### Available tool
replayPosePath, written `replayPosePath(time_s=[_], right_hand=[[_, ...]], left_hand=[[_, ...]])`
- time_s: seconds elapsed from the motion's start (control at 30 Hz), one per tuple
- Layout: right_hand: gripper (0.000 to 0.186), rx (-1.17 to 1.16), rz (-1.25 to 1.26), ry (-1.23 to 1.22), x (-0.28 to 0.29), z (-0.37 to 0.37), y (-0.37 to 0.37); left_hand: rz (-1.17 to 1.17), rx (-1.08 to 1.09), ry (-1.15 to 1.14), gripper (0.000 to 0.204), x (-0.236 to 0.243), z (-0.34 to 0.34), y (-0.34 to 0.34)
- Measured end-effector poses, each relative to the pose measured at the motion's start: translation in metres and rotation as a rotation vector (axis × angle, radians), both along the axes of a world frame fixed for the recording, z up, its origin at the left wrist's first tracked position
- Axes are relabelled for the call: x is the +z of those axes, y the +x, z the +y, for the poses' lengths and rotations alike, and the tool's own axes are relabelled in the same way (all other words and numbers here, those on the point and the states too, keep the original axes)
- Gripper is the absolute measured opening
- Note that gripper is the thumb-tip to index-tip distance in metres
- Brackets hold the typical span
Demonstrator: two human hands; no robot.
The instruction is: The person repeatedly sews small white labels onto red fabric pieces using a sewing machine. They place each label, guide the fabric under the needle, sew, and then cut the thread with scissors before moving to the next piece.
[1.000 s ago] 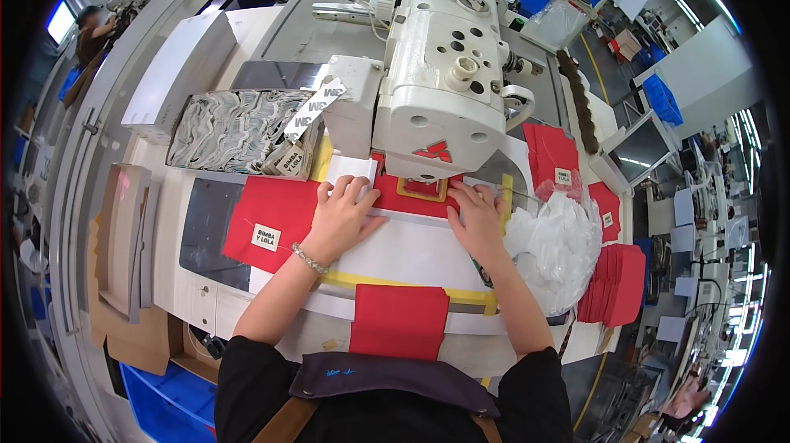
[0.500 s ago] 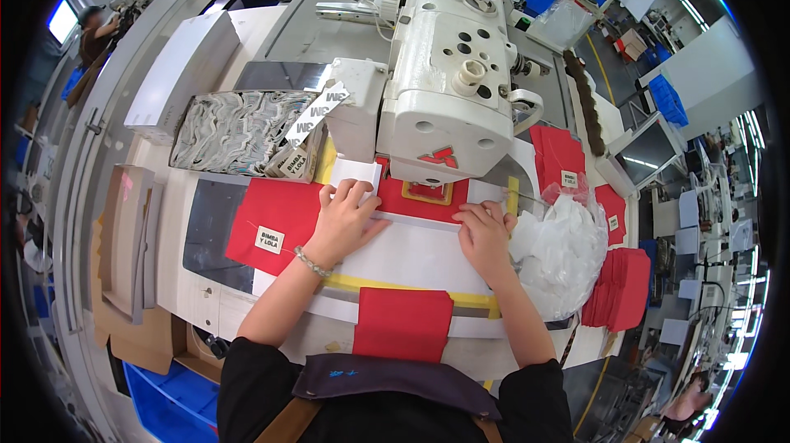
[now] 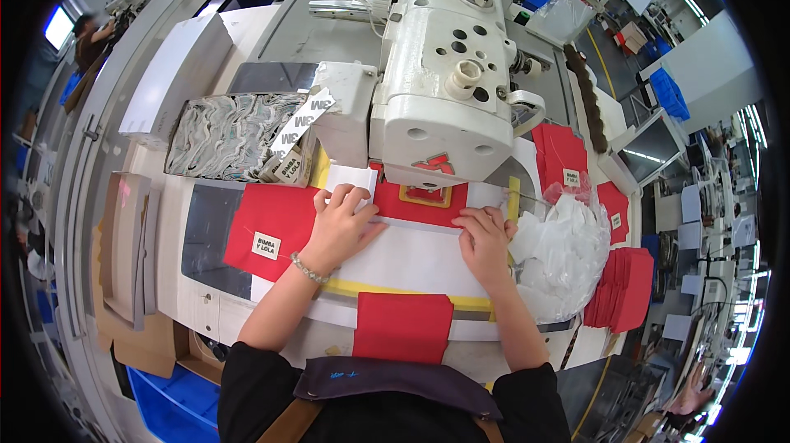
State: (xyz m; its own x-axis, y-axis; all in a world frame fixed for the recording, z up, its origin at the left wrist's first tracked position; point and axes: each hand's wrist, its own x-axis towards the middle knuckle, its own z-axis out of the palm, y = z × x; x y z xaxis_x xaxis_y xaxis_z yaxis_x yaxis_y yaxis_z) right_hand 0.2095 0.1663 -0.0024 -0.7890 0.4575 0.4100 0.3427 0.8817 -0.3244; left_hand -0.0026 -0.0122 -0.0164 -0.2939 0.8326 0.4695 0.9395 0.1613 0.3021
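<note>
Both your hands are pressing the white sheet flat under the sewing machine.

Your left hand and right hand, fingers spread and gripping nothing, are lying on the white sheet; since a second ago the red fabric beneath the sewing machine is showing more, so you are feeding it forward.
</note>
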Motion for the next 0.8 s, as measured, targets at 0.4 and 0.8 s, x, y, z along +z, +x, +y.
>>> replayPosePath(time_s=[0.4,0.8], right_hand=[[0.019,-0.019,0.048,0.003,-0.0032,0.0002,0.0021],[0.029,-0.003,0.071,-0.058,-0.0007,0.0033,0.0034]], left_hand=[[-0.002,0.006,0.007,0.021,0.0020,0.0008,-0.0004],[-0.019,0.002,-0.011,0.026,0.0033,0.0005,0.0003]])
